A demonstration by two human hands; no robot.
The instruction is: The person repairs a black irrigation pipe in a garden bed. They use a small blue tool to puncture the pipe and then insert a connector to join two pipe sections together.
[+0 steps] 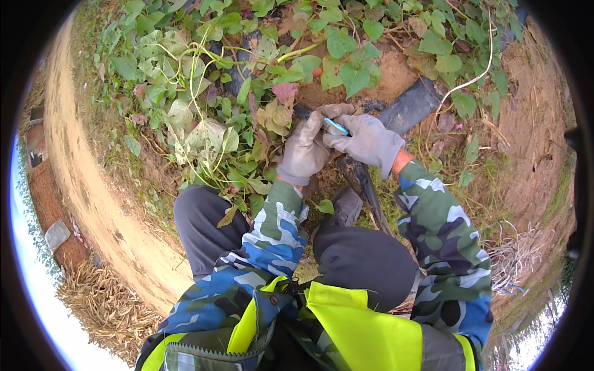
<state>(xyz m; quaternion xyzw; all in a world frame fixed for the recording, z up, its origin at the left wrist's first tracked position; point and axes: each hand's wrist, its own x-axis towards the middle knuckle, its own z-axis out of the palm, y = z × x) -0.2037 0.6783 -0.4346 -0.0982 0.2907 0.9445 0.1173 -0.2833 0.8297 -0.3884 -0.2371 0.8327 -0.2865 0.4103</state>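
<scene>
Both my hands wear grey work gloves and meet close together over the ground among leafy vines. My right hand [369,143] is closed around a small blue-and-white tool [336,127], whose exact kind I cannot make out. Beside it, my left hand [304,151] is closed on a dark hose [302,111], and a short black length shows past the fingers. Just beyond my right hand lies a wide black flat hose [408,106] on the soil. A thinner black tube [366,188] runs from below my hands toward my knee.
Green vines [210,80] spread across the far side and left. Bare reddish soil [526,123] lies at the right, and a pale dirt path [93,185] curves along the left. Dry stalks [111,309] are heaped at lower left. A pale stem [476,77] arches at upper right.
</scene>
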